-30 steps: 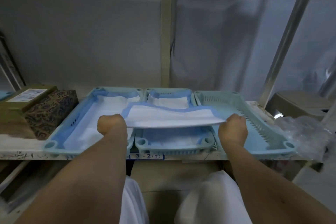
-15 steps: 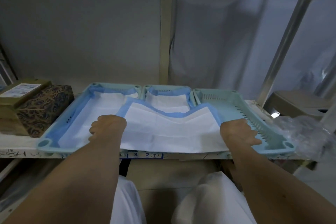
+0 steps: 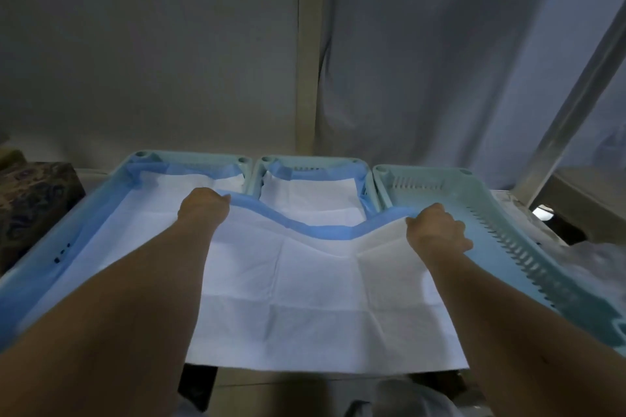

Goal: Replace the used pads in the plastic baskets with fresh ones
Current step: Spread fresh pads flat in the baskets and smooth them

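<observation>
Three pale blue plastic baskets stand side by side on a shelf. The left basket (image 3: pixel 67 230) and the middle basket (image 3: pixel 306 161) each hold a white pad with a blue border. The right basket (image 3: pixel 491 213) has a bare slotted floor. A white pad with a blue far edge (image 3: pixel 305 298) is spread in the air over the middle basket, sagging in its middle and hanging past the shelf's front. My left hand (image 3: pixel 203 210) grips its far left corner. My right hand (image 3: pixel 437 230) grips its far right corner.
A dark patterned box (image 3: pixel 30 203) sits left of the baskets. A metal upright (image 3: pixel 306 51) rises behind them, and a slanted post (image 3: pixel 569 105) stands at the right. Crumpled clear plastic (image 3: pixel 589 267) lies right of the baskets. Grey sheeting hangs behind.
The pad has been carried forward and lowered over the middle basket, now lying flatter with its near edge past the shelf front. Both hands moved deeper, and the view came closer.
</observation>
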`<control>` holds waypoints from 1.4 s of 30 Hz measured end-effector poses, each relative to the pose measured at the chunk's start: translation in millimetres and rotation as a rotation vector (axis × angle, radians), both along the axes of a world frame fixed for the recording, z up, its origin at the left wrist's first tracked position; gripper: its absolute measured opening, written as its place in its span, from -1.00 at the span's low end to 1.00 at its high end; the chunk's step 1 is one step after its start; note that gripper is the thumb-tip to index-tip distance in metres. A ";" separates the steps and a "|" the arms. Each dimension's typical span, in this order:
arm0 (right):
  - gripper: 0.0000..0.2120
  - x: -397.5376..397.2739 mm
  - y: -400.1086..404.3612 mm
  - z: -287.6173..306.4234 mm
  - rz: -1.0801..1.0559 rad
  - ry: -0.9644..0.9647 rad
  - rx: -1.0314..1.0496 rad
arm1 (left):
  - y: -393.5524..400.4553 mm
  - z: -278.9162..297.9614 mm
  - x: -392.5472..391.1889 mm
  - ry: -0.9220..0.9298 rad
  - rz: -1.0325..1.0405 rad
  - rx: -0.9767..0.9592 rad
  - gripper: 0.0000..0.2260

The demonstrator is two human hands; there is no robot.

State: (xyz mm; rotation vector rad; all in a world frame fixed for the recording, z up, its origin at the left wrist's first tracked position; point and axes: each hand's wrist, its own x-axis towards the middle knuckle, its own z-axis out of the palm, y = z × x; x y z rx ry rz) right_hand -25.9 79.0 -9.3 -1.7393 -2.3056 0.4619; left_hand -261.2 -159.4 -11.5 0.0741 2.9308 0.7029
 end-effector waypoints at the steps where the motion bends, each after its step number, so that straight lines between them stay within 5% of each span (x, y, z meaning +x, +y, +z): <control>1: -0.59 -2.8 5.9 -4.1 -0.022 0.007 0.009 | 3.6 -4.0 -4.7 0.002 -0.015 -0.019 -0.55; 10: -0.77 1.6 14.9 -19.5 0.122 0.123 0.366 | -1.4 -11.0 -9.3 0.143 0.076 0.062 -0.78; 16: -0.82 23.3 -6.0 -28.4 0.654 0.111 0.827 | -11.4 -4.7 7.0 0.240 0.126 0.223 -0.78; 19: -0.77 28.8 -12.0 -40.2 0.877 0.103 0.892 | -15.8 -0.9 14.2 0.242 0.128 0.225 -0.77; 24: -0.79 26.5 -15.3 -40.9 0.691 0.102 0.768 | -15.6 2.5 18.2 0.207 0.122 0.171 -0.74; 28: -0.59 16.5 -7.6 -22.0 0.045 0.246 0.077 | -16.5 1.1 18.9 0.199 0.113 0.179 -0.72; 30: -0.52 14.7 3.1 -22.3 -0.050 0.303 -0.138 | -17.7 -0.3 18.9 0.216 0.058 0.118 -0.73; 36: -0.89 9.0 13.1 -21.5 0.081 0.298 -0.067 | -20.9 -1.4 16.1 0.235 0.054 0.039 -0.74; 42: -0.70 15.7 2.9 -23.6 0.404 0.133 0.237 | -21.0 -3.2 18.6 0.246 0.111 0.154 -0.76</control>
